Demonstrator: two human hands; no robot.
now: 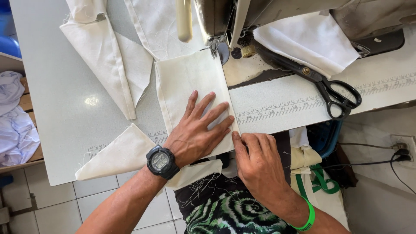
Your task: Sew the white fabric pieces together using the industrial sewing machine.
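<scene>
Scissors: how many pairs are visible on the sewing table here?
1. The black-handled scissors lie on the table to the right of the sewing machine, blades partly under a folded white cloth. More could be hidden beneath the cloth pieces.

The scene is lit brightly and evenly from overhead. A small glare spot is seen on the table [92, 101] at nine o'clock. Shadows are soft; focus is kept sharp, with edges slightly bowed.
</scene>
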